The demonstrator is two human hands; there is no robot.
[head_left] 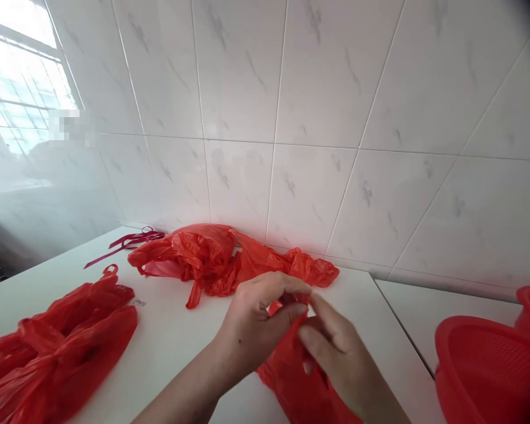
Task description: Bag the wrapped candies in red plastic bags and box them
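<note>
Between my two hands hangs a red plastic bag, pinched near its top. My left hand grips it with thumb and fingertips, the back of the hand toward me. Close beside it, my right hand holds the bag's upper part between thumb and bent fingers; some of those fingers are hidden. The lower part of the bag drops below my hands toward the front edge of the view. Behind my hands, against the wall, lies a heap of crumpled red plastic bags.
More bunched red plastic bags lie at the left on the white table. A dark red ribbon rests at the back left. Red plastic baskets stand at the right, past a seam in the tabletop. A tiled wall closes the back.
</note>
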